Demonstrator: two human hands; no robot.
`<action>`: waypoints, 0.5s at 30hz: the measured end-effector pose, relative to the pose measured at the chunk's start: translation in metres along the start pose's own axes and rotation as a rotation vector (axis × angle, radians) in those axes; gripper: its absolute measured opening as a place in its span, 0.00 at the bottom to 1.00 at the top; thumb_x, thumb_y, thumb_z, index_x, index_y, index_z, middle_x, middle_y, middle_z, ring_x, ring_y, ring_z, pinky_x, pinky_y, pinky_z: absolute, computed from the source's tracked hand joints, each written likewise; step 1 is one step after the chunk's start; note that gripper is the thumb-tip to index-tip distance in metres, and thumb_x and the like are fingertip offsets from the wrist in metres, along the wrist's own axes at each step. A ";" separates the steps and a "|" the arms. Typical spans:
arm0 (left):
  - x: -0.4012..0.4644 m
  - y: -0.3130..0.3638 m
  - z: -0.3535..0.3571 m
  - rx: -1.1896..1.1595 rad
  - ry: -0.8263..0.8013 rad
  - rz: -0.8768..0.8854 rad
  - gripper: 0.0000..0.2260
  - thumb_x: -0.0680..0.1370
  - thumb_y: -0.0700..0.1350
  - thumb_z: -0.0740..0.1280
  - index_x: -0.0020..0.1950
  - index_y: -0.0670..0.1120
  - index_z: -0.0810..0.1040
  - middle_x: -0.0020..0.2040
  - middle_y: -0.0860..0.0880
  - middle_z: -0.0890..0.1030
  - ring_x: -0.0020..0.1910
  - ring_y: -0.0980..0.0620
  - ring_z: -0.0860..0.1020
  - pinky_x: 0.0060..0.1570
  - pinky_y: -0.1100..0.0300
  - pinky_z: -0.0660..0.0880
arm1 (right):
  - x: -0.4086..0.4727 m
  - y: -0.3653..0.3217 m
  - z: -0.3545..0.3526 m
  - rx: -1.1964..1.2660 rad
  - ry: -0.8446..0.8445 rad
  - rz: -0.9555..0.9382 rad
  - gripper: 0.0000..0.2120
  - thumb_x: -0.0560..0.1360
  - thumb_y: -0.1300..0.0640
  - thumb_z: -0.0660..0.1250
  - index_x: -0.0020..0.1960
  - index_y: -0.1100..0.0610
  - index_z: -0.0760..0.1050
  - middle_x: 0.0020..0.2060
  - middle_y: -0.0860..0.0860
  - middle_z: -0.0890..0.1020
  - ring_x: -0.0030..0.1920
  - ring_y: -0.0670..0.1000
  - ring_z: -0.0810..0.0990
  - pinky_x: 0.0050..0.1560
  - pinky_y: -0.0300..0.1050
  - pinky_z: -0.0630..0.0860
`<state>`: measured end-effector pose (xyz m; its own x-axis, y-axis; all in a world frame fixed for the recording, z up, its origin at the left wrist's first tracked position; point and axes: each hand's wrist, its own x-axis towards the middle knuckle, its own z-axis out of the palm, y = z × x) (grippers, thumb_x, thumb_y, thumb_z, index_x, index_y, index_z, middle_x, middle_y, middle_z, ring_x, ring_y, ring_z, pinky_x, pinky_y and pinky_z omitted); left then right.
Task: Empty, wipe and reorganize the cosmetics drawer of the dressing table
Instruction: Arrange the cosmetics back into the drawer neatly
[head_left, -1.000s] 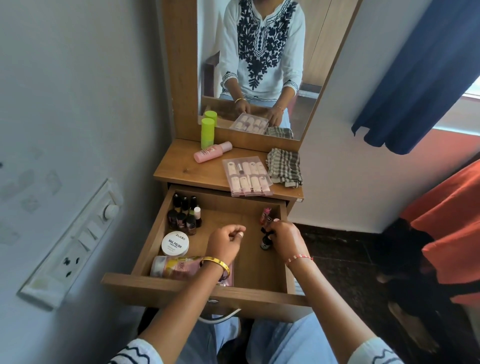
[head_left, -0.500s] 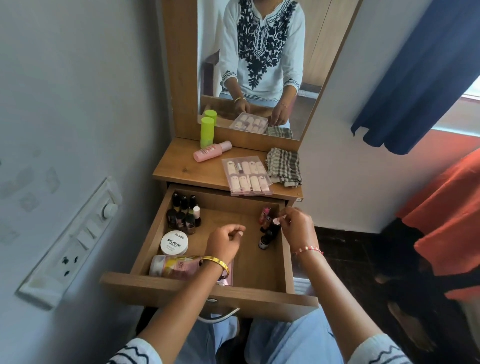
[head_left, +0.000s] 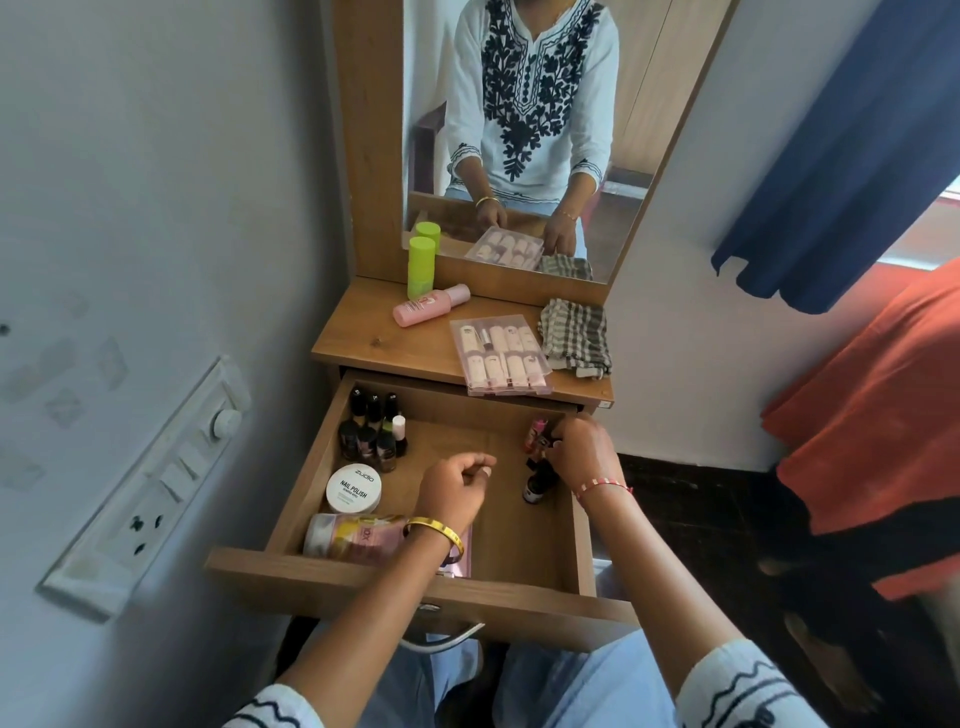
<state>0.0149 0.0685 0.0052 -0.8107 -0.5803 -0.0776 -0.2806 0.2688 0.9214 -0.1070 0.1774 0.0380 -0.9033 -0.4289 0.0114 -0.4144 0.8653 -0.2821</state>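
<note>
Wooden drawer (head_left: 582, 545) of the dressing table was pulled all the way out in front of me, with cosmetics inside. My right hand (head_left: 582, 452) was down at the far right corner, fingers curled in among a few small bottles (head_left: 535, 436) there, looked like it was pinching one but honestly I couldn't tell for sure since the hand covered most of them. One dark bottle (head_left: 532, 486) stood just beside that wrist. My left hand (head_left: 454, 486) hovered over the middle of the drawer, fingers loosely curled and holding nothing, yellow bangle (head_left: 431, 527) on the wrist.

Back left corner had a cluster of dark nail polish bottles (head_left: 371, 434), standing upright. Nearer to me sat a white tub (head_left: 353, 488) labelled nail polish, and along the front wall a pink-and-yellow container (head_left: 353, 538) lay on its side.

Up on the tabletop (head_left: 374, 343): a pink case of press-on nails (head_left: 498, 356), a checked cloth (head_left: 574, 335) folded just right of it, a pink bottle (head_left: 428, 306) lying down and a green bottle (head_left: 421, 265) upright against the mirror (head_left: 623, 130).
</note>
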 end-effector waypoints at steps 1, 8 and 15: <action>0.000 0.000 0.000 0.002 0.001 0.000 0.08 0.76 0.40 0.64 0.48 0.49 0.81 0.41 0.54 0.79 0.39 0.58 0.76 0.36 0.71 0.70 | 0.002 0.000 0.000 -0.014 -0.015 -0.003 0.10 0.74 0.57 0.67 0.52 0.60 0.78 0.52 0.56 0.77 0.51 0.54 0.76 0.50 0.43 0.74; 0.000 0.000 0.000 -0.006 0.005 -0.004 0.08 0.76 0.40 0.64 0.48 0.50 0.81 0.41 0.54 0.79 0.39 0.59 0.75 0.35 0.73 0.69 | 0.008 0.001 0.003 -0.068 -0.019 -0.050 0.09 0.74 0.63 0.66 0.54 0.61 0.78 0.55 0.58 0.75 0.56 0.56 0.74 0.56 0.44 0.74; -0.001 0.003 0.000 0.019 0.011 0.006 0.08 0.76 0.41 0.64 0.49 0.49 0.81 0.38 0.54 0.78 0.35 0.60 0.74 0.29 0.75 0.67 | 0.007 -0.001 0.005 -0.105 0.052 -0.121 0.11 0.72 0.66 0.66 0.54 0.62 0.77 0.55 0.59 0.75 0.57 0.57 0.73 0.59 0.45 0.73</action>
<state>0.0153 0.0699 0.0078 -0.8067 -0.5871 -0.0679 -0.2855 0.2864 0.9146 -0.1126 0.1721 0.0340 -0.8492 -0.5204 0.0895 -0.5278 0.8313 -0.1743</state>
